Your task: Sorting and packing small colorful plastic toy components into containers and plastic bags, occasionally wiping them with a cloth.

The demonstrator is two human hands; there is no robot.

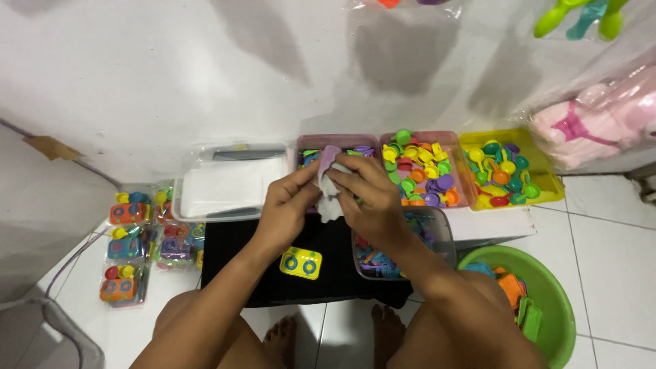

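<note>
My left hand (290,205) and my right hand (369,195) meet above a black cloth (236,263) on the floor. Both hands grip a crumpled grey-white cloth (331,198), with a small lilac piece (329,158) showing at its top between my fingers. Below my hands a yellow toy stove with two blue rings (301,263) lies flat on the black cloth. My knees and bare feet frame the bottom of the view.
Along the wall stand a clear lidded box (225,184), a pink tray (427,171) and a yellow tray (509,167) of small coloured plastic toy dishes. A clear tub (437,236) sits under my right wrist. A green basin (553,301) is at right. Bagged toy sets (130,246) lie at left.
</note>
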